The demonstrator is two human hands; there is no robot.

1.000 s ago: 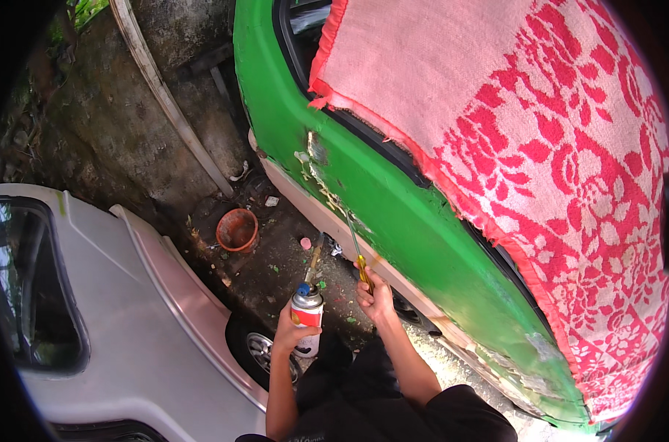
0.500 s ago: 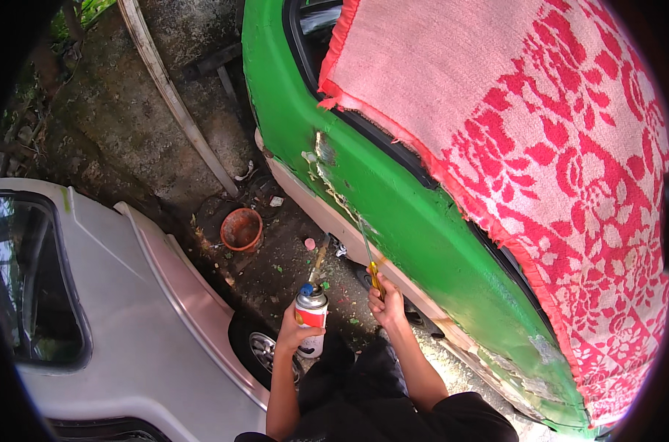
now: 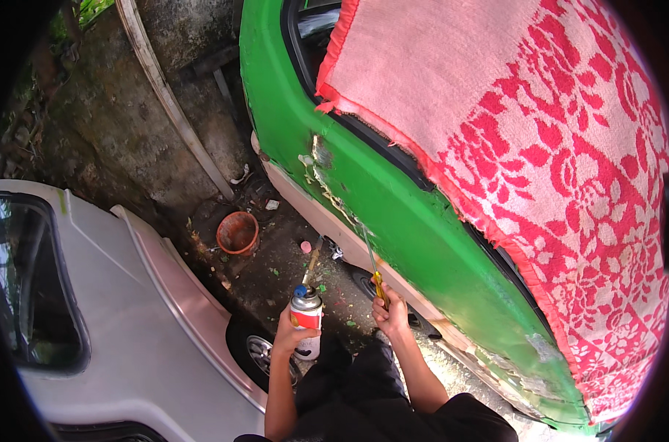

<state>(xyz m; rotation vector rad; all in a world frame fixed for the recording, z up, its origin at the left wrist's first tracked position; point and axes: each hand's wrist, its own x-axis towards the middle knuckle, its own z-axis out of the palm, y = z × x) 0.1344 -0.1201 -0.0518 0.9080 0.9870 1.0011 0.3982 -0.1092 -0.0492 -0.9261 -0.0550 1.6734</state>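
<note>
In my left hand (image 3: 293, 333) is a gas torch: a white and red canister (image 3: 307, 324) with a blue knob and a thin brownish tube pointing away from me. My fingers are closed round the canister. My right hand (image 3: 393, 313) grips the yellow handle of a screwdriver (image 3: 381, 286). Its thin metal shaft reaches up to the side of a green car (image 3: 415, 228), and the tip lies close to the lower end of a cracked, peeling strip of paint (image 3: 331, 190). Whether the tip touches the panel I cannot tell.
A pink and red patterned towel (image 3: 496, 147) covers the green car's roof and windows. To my left stands a silver-grey car (image 3: 121, 295). An orange-brown pot (image 3: 238, 233) and scattered debris lie on the ground between the cars. A long pale strip (image 3: 168, 96) leans at the wall.
My right hand and the screwdriver have shifted slightly down and to the right along the green panel. My left hand keeps its hold on the torch, and the view has moved a little.
</note>
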